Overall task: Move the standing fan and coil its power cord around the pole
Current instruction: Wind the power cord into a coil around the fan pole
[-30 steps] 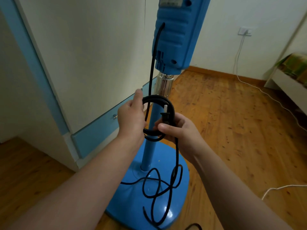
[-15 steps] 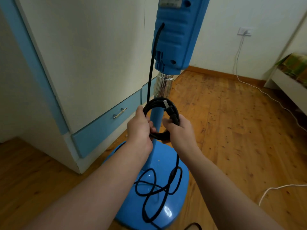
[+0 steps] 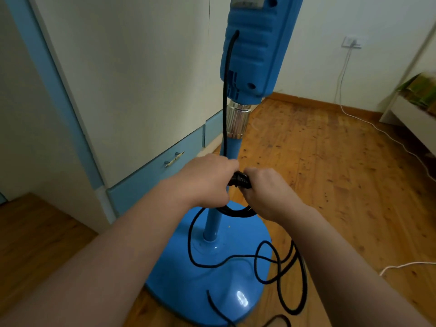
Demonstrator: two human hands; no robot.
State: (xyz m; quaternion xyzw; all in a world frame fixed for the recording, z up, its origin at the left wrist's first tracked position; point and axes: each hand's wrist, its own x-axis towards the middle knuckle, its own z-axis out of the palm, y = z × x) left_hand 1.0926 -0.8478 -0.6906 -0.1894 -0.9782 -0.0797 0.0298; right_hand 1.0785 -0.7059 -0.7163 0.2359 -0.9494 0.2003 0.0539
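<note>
A blue standing fan stands before me, its control housing (image 3: 250, 55) at the top, a chrome collar (image 3: 237, 121) under it and a blue pole (image 3: 212, 227) running down to the round blue base (image 3: 212, 300). The black power cord (image 3: 225, 90) drops from the housing along the pole. My left hand (image 3: 207, 180) and my right hand (image 3: 266, 192) both grip a small coil of this cord (image 3: 238, 180) against the pole at mid height. Loose loops of cord (image 3: 278, 267) lie on the base and floor. The fan head is out of view.
A white wardrobe with blue trim and a drawer handle (image 3: 174, 159) stands close on the left. Wooden floor spreads to the right, crossed by a white cable (image 3: 401, 265) and another from the wall socket (image 3: 351, 42). A white bed edge (image 3: 412, 121) sits far right.
Both hands have come closer together and lower on the pole, squeezing the cord coil flatter. The loose loops on the base have shifted and spread.
</note>
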